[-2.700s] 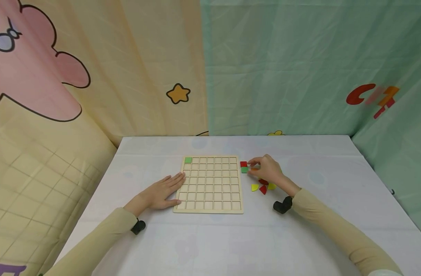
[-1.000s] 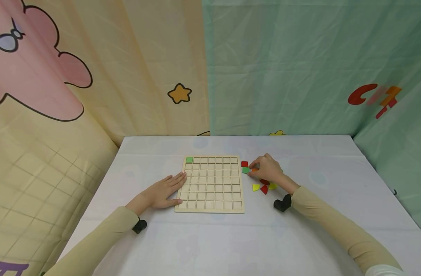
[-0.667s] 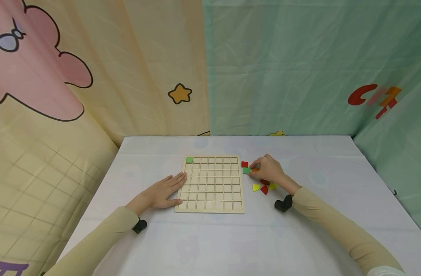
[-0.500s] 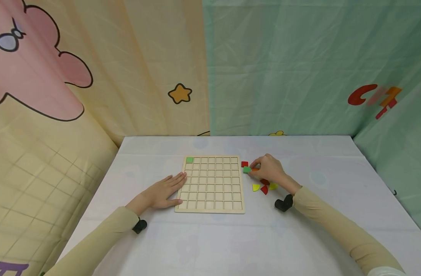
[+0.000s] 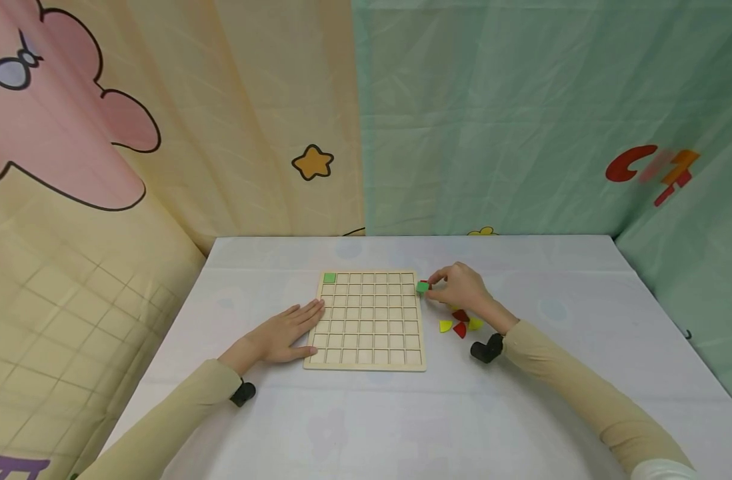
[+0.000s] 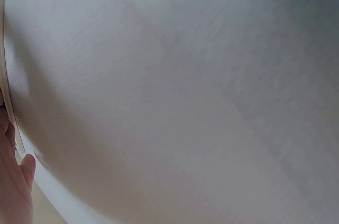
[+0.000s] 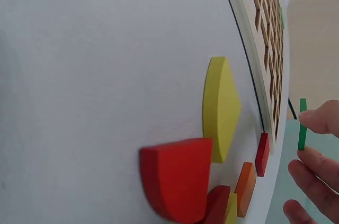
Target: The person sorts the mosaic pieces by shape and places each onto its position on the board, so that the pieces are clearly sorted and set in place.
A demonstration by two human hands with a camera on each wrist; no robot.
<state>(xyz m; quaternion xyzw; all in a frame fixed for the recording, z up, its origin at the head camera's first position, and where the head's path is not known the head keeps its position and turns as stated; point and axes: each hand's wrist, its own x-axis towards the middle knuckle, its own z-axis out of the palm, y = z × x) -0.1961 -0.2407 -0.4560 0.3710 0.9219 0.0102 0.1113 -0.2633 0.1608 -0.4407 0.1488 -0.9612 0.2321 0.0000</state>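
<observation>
My right hand (image 5: 461,288) pinches a green square tile (image 5: 423,287) between thumb and fingers beside the upper right edge of a wooden grid board (image 5: 366,367). In the right wrist view the held green tile (image 7: 302,123) stands on edge, raised off the table. Beneath it a red tile (image 7: 262,154) lies by the board. My left hand (image 5: 282,333) rests spread on the board's left edge; in the left wrist view only part of this hand (image 6: 13,187) shows. Another green tile (image 5: 329,278) sits in the board's far left corner cell.
Near the right hand lie an orange tile (image 7: 245,189), yellow rounded pieces (image 7: 220,107) and red rounded pieces (image 7: 183,176). The white-covered table (image 5: 366,427) extends around the board. Printed curtains (image 5: 510,120) hang behind and at the sides.
My right hand has picked up the green tile from the table and moved it slightly left and away, over the red tile. The left hand stays put.
</observation>
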